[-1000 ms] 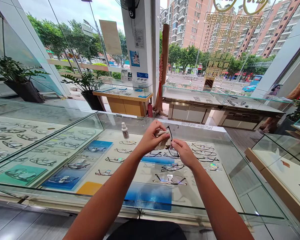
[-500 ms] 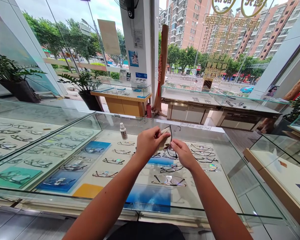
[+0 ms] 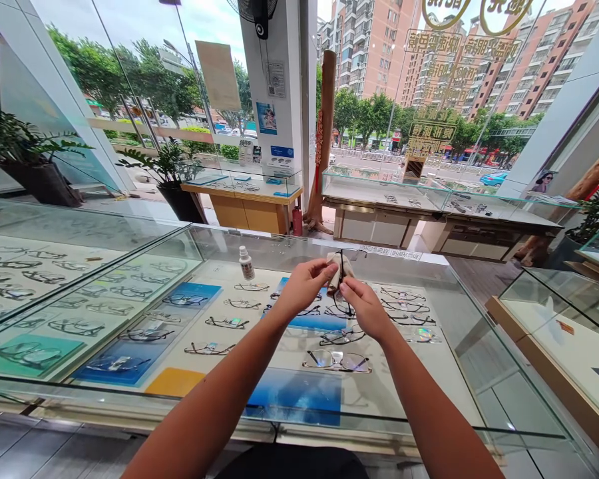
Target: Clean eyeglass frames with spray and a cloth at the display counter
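Observation:
Above the glass display case (image 3: 419, 263), my right hand (image 3: 365, 307) is closed on a pair of dark-framed eyeglasses (image 3: 342, 261), held on edge. My left hand (image 3: 307, 285) pinches a pale cleaning cloth (image 3: 348, 265) that lies against the glasses; its fingertips are partly hidden. A small white bottle (image 3: 246, 263) stands upright on the case, left of my left hand. Under the glass, below my hands, lie several eyeglasses, among them a pair with a thin metal frame (image 3: 338, 361).
Blue display cards (image 3: 299, 392) and an orange card (image 3: 176, 382) lie inside the case. Another glass case (image 3: 544, 313) is to the right. Farther back are a wooden display counter (image 3: 249, 211), potted plants (image 3: 172, 176) and a tree-trunk post (image 3: 325, 133).
My left hand has shifted slightly right and lower, and more of the cloth now shows around the lens. My right hand keeps its hold on the eyeglasses.

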### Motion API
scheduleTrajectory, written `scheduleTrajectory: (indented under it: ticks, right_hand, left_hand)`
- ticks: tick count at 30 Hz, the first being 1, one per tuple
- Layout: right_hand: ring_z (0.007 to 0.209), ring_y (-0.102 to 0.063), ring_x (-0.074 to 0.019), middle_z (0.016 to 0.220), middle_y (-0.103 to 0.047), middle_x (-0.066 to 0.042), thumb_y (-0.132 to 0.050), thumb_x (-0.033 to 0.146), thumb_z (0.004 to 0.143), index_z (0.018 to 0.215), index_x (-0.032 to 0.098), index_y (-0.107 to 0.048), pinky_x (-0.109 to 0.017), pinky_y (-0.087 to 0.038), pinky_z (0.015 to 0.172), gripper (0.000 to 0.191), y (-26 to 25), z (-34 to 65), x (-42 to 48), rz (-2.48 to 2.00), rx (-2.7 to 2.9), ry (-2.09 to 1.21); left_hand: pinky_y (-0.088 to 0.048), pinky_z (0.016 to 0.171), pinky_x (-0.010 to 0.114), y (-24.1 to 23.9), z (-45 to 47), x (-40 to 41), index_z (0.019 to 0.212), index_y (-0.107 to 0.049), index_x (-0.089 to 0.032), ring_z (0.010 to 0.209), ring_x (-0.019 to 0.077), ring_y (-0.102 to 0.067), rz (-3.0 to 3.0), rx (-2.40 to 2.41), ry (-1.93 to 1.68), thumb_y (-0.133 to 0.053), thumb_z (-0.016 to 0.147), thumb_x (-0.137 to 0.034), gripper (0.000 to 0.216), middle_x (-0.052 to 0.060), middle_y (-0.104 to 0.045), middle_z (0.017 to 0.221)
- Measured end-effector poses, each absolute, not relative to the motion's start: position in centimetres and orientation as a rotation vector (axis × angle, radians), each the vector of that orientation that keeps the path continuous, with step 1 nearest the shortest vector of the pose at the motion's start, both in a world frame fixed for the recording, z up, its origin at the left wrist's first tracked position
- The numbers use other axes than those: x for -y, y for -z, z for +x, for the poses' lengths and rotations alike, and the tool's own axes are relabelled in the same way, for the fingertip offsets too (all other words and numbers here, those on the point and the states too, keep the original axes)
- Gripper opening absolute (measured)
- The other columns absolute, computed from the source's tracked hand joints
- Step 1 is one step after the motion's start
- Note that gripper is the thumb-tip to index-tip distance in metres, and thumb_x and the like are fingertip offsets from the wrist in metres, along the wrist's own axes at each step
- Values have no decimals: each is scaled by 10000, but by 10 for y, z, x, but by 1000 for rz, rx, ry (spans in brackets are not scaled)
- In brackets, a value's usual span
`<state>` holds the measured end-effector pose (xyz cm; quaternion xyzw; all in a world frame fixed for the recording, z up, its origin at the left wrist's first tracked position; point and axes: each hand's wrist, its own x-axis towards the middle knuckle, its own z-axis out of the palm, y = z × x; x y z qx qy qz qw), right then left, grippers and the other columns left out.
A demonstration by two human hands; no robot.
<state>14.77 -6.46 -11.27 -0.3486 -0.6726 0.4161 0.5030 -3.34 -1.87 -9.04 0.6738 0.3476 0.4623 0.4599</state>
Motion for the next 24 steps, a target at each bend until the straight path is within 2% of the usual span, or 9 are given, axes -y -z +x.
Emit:
scheduleTrajectory:
  ticks: [4,6,8,13,16,19,24]
  right_hand:
    - [886,-560,-231,894,-660,-31,-620,665,989,840,241,-727,-356,-454,874,462,114,150,62,-823,1609,-1057]
    - [849,-550,-218,851,-657,-23,-659,662,962,813,240,-737,-347,-450,842,454,116,151,61,-813,1568,-1117]
    - [851,-571,-219,844,-685,-30,-693,648,939,824,241,-767,-354,-457,849,429,119,151,59,-780,1511,-1221]
    - [859,-612,-229,874,-741,-66,-759,670,870,854,229,-806,-378,-465,844,444,127,149,56,-787,1409,-1355]
    - [873,-624,-234,856,-740,-73,-785,701,833,774,217,-783,-382,-471,854,488,129,149,55,-829,1384,-1351]
    - [932,-627,-245,900,-758,-85,-763,715,849,797,208,-802,-392,-478,907,512,126,147,56,-829,1444,-1337]
    - [1025,-638,-262,1007,-789,-85,-749,701,869,935,222,-856,-422,-478,1014,495,122,143,62,-814,1503,-1353]
  left_hand:
    - [-445,626,283,93,-30,15,960,-681,-191,633,135,-530,1407,-566,-1021,-808,860,-640,477,-20,-588,697]
    - [-415,579,280,94,-28,16,913,-635,-197,567,127,-493,1306,-472,-971,-835,844,-620,474,-56,-470,603]
    - [-404,545,278,95,-28,16,870,-604,-198,544,136,-512,1256,-408,-933,-873,814,-589,478,-68,-419,562]
    - [-430,489,266,94,-33,16,938,-652,-176,507,148,-565,1262,-385,-910,-925,792,-461,421,-73,-447,527]
    - [-445,463,248,94,-32,17,973,-667,-155,496,126,-570,1285,-437,-976,-952,761,-440,455,-40,-571,595]
    - [-411,406,224,95,-25,19,982,-650,-148,472,116,-573,1290,-475,-1059,-951,745,-504,523,-6,-656,666]
    - [-262,342,189,99,-15,19,813,-597,-162,340,50,-379,1250,-552,-1148,-816,823,-704,585,-65,-518,511]
